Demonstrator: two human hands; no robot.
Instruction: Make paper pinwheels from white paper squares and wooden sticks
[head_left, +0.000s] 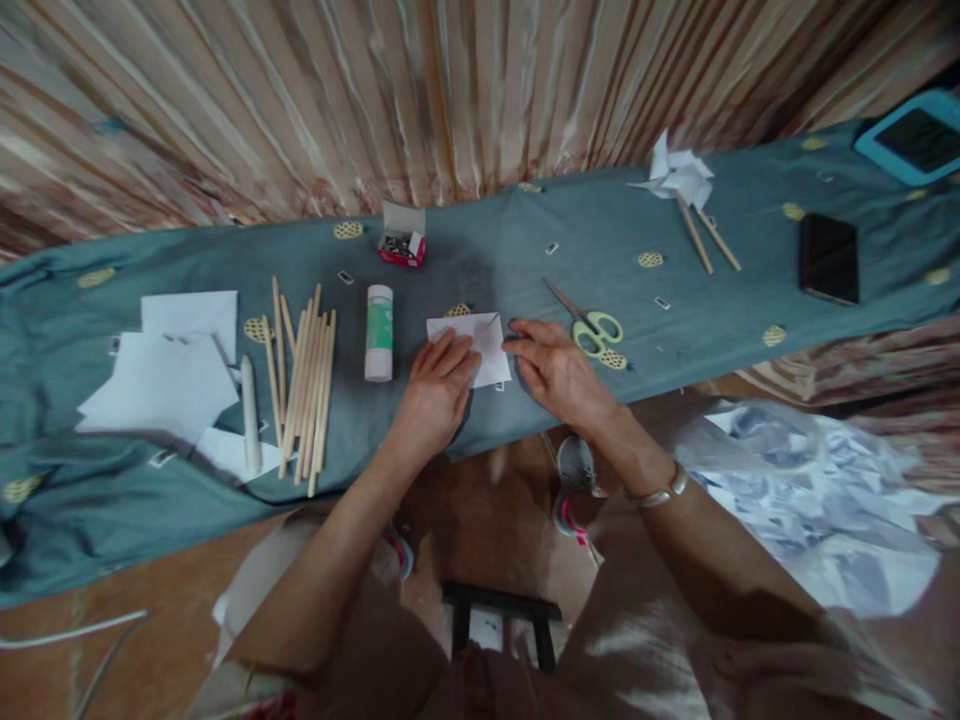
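A small white sheet of paper (489, 340) lies on the cloth in front of me, with short diagonal lines at its top corners. My left hand (439, 385) rests flat over its left part, fingers stretched out and pressing it down. At the paper's right edge is my right hand (559, 370), its fingers apart and one fingertip touching or almost touching the edge. Scissors (592, 330) with green handles lie just beyond the right hand, blades pointing away. To the left of the left hand lies a green and white glue stick (380, 333).
Several wooden sticks (304, 390), a white pen-like stick (250, 415) and stacked white papers (161, 385) lie left. A red box of small pins (403, 240) stands open at the back. Right are paper pinwheels (681, 180), a phone (828, 258) and a blue-framed device (919, 138).
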